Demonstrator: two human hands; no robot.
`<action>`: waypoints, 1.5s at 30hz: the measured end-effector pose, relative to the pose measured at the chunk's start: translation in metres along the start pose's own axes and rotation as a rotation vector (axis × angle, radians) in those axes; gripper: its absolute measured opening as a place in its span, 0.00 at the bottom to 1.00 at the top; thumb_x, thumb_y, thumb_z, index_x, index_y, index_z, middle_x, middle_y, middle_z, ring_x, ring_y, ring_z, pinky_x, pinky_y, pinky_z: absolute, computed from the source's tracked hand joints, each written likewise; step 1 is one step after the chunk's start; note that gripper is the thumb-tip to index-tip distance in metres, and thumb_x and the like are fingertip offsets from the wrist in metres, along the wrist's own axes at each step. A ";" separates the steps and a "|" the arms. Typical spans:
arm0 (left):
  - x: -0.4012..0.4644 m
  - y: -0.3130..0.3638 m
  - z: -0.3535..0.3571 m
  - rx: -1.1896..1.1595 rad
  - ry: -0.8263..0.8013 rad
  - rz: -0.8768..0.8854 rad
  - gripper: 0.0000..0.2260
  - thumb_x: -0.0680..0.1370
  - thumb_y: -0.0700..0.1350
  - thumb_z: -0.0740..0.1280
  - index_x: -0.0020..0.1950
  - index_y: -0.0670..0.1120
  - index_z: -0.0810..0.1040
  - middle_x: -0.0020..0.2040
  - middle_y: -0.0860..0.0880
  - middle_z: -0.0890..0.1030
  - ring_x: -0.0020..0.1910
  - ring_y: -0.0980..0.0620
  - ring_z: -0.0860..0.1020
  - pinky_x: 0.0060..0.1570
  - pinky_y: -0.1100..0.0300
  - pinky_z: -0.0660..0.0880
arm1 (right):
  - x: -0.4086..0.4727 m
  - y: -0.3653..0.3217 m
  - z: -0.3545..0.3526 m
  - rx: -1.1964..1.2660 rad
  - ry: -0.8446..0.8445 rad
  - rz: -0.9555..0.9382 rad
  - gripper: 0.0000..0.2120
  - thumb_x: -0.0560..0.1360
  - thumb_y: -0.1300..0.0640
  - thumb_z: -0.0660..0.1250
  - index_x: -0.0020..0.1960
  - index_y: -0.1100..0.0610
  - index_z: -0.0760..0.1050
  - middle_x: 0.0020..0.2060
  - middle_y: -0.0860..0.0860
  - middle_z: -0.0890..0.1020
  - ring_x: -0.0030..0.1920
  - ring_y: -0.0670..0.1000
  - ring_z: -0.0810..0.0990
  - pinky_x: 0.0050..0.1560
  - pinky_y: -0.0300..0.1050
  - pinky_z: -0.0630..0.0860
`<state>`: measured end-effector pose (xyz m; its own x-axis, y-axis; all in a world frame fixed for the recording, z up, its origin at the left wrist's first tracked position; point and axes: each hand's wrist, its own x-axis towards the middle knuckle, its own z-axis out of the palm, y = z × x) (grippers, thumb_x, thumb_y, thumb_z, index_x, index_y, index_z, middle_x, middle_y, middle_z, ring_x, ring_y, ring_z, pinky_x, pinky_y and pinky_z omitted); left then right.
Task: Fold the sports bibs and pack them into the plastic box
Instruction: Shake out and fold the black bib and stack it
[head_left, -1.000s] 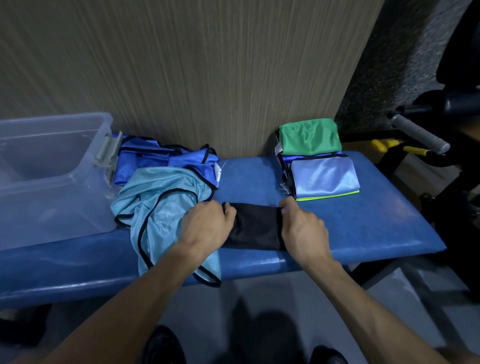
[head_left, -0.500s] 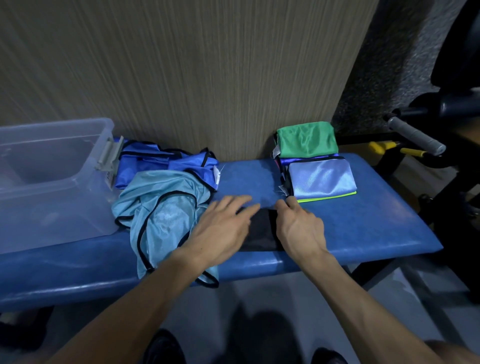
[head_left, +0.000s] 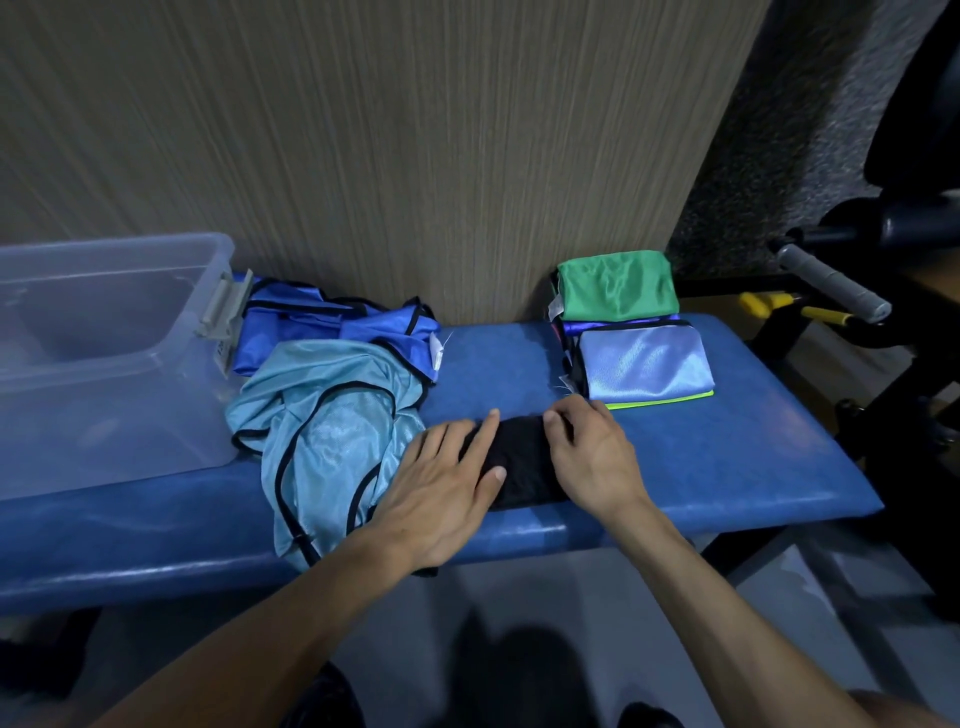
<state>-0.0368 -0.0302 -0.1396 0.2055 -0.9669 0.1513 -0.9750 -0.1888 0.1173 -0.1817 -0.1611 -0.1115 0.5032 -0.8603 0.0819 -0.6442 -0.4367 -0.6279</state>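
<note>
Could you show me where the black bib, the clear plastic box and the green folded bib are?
black bib (head_left: 522, 462): head view, on the dark cloth showing between the two hands.
plastic box (head_left: 213, 249): head view, on its right rim corner.
green folded bib (head_left: 618, 286): head view, on the middle of its top face.

Two hands press a folded black bib on a blue bench, seen from above.

The left hand (head_left: 447, 493) lies flat with straight fingers on the black bib (head_left: 522, 467); the right hand (head_left: 592, 457) rests on its other end, fingers curled at the far edge. To the left lie a light blue bib (head_left: 332, 431) and a royal blue bib (head_left: 332, 327), beside a clear plastic box (head_left: 104, 353). A stack of folded bibs (head_left: 639, 358) sits just beyond the right hand, a green one (head_left: 618, 286) behind.
</note>
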 end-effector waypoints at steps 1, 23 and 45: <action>0.000 -0.001 0.000 0.002 -0.006 -0.007 0.30 0.83 0.60 0.40 0.84 0.49 0.44 0.72 0.50 0.64 0.70 0.50 0.64 0.73 0.53 0.61 | 0.000 -0.002 0.000 0.024 0.009 0.008 0.11 0.84 0.49 0.58 0.57 0.54 0.76 0.53 0.54 0.76 0.54 0.58 0.77 0.54 0.50 0.70; 0.045 -0.001 -0.028 -0.190 -0.197 0.011 0.13 0.86 0.51 0.48 0.47 0.52 0.67 0.48 0.55 0.67 0.50 0.52 0.66 0.56 0.53 0.64 | 0.014 0.019 -0.012 0.335 0.312 -0.137 0.02 0.78 0.57 0.71 0.48 0.53 0.83 0.46 0.46 0.81 0.49 0.38 0.78 0.51 0.25 0.67; 0.285 0.034 -0.076 -0.719 0.250 -0.242 0.07 0.84 0.50 0.63 0.56 0.47 0.76 0.51 0.48 0.82 0.53 0.45 0.79 0.52 0.53 0.73 | 0.223 0.039 -0.133 0.391 0.497 0.020 0.08 0.77 0.54 0.74 0.49 0.56 0.76 0.40 0.49 0.83 0.44 0.48 0.81 0.52 0.43 0.75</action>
<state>-0.0050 -0.2994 -0.0175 0.5001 -0.8302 0.2462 -0.6248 -0.1490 0.7665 -0.1714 -0.4054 -0.0147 0.1049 -0.9279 0.3577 -0.3457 -0.3712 -0.8618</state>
